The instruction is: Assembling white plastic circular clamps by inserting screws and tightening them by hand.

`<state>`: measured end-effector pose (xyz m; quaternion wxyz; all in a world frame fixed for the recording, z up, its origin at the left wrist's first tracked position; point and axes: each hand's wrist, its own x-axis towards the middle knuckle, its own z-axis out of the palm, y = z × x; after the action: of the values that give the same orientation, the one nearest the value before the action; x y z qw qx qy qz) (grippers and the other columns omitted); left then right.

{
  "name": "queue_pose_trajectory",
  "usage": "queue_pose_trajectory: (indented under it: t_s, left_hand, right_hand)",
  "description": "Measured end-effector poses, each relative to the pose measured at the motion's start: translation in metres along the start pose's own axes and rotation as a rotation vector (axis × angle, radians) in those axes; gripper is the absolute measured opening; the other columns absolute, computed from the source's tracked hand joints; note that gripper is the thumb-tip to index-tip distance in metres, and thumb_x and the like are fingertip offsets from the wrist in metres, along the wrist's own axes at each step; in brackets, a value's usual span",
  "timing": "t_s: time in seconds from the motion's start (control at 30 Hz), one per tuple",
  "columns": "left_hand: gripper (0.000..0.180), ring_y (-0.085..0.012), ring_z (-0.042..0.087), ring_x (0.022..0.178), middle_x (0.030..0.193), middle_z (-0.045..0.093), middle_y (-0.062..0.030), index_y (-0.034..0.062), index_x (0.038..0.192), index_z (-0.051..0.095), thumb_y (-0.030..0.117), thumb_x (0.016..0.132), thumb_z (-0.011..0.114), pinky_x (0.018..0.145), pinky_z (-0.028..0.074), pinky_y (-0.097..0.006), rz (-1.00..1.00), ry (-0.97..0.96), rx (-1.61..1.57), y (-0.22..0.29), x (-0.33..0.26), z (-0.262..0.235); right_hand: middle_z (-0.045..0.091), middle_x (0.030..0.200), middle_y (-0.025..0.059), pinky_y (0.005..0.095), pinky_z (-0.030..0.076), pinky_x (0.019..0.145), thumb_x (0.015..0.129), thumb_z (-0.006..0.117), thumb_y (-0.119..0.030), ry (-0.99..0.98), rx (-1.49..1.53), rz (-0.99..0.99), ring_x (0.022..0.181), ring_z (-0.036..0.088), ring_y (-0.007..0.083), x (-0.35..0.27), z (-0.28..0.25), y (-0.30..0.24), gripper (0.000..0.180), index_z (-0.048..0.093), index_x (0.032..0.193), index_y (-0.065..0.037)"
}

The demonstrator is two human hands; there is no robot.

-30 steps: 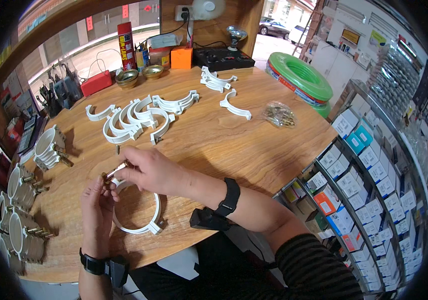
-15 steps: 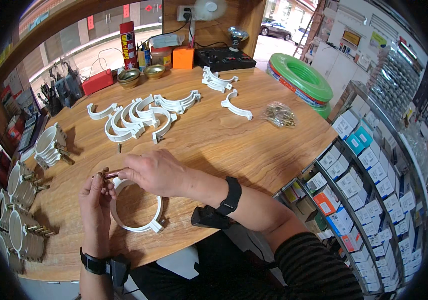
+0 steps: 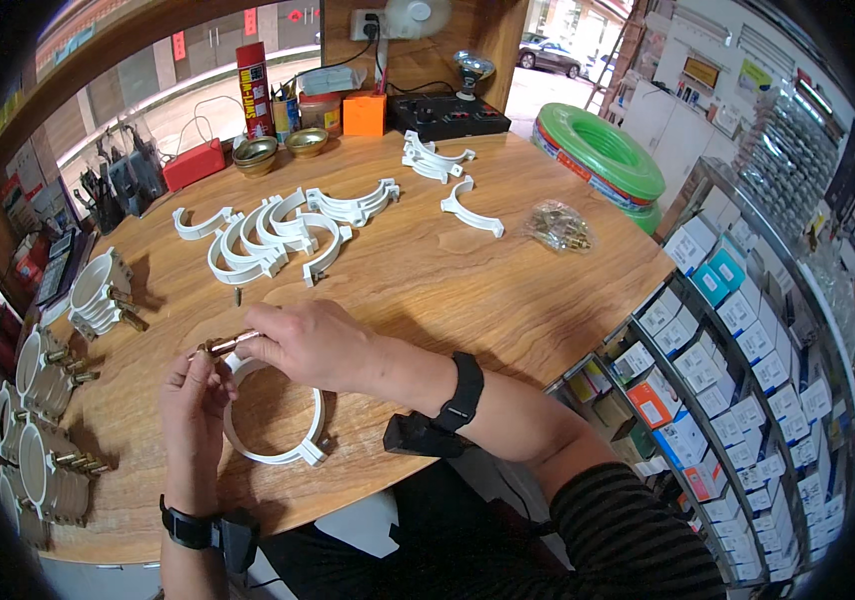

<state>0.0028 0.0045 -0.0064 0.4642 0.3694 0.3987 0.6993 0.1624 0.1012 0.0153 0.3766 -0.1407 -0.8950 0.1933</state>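
Observation:
Near the front left of the table, both my hands meet at a brass-coloured bolt, with its shaft tilted up to the right. The fingers of my left hand are pinched at its left end. My right hand grips the other end between thumb and fingers, palm down. A white pipe clamp ring lies directly below on the tabletop, partly covered by both hands. Beyond my hands, a small screw stands on the wood. Several white half-ring clamps form a loose group farther back.
Assembled clamps with protruding bolts stand in stacks along the left edge. A clear bag of brass-coloured fittings lies at the right, near a green hose coil. Brass-coloured bowls and a red spray can stand at the back.
The bolt has turned slightly, its right end now a little higher. My left fingers have shifted slightly; both hands stay nearly in place.

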Motion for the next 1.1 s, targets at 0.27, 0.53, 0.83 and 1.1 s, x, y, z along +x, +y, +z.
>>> queue_pose_trajectory:
  t_s: [0.27, 0.53, 0.83, 1.1]
  left_hand:
    - [0.018, -0.0095, 0.054, 0.064, 0.078, 0.060, -0.0047, 0.0007, 0.095, 0.058, 0.013, 0.083, 0.056, 0.056, 0.044, -0.020, 0.008, 0.027, 0.095, -0.002, 0.000, -0.003]
    - [0.015, -0.0090, 0.052, 0.060, 0.072, 0.060, -0.0040, 0.0007, 0.089, 0.060, 0.013, 0.080, 0.059, 0.054, 0.041, -0.021, 0.094, 0.041, 0.183, 0.000, -0.002, 0.004]
    - [0.029, -0.0092, 0.049, 0.066, 0.073, 0.052, -0.0020, -0.0061, 0.101, 0.053, 0.017, 0.084, 0.054, 0.062, 0.043, -0.023, -0.061, 0.019, 0.071, -0.001, 0.001, 0.015]
    - [0.029, -0.0106, 0.057, 0.072, 0.087, 0.060, -0.0061, -0.0023, 0.106, 0.055, 0.014, 0.082, 0.057, 0.067, 0.047, -0.021, -0.022, -0.024, -0.060, 0.011, -0.004, 0.008]
  right_hand:
    - [0.053, 0.055, 0.0163, 0.0389, 0.042, 0.045, 0.083, 0.052, -0.030, -0.039, -0.125, -0.005, 0.054, 0.057, 0.0319, 0.002, -0.006, -0.007, 0.029, 0.047, 0.075, -0.003]
    - [0.052, 0.051, 0.0145, 0.0354, 0.042, 0.045, 0.086, 0.048, -0.030, 0.002, -0.026, -0.037, 0.048, 0.056, 0.0277, 0.002, -0.006, -0.007, 0.031, 0.052, 0.072, -0.002]
    - [0.049, 0.055, -0.0001, 0.0207, 0.038, 0.044, 0.090, 0.042, -0.030, -0.334, 0.611, 0.476, 0.049, 0.047, 0.0066, -0.001, -0.008, 0.001, 0.030, 0.055, 0.085, -0.004]
    - [0.053, 0.060, 0.0057, 0.0252, 0.039, 0.048, 0.086, 0.051, -0.022, -0.185, 0.403, 0.271, 0.052, 0.050, 0.0148, 0.005, -0.006, -0.012, 0.021, 0.055, 0.086, -0.001]
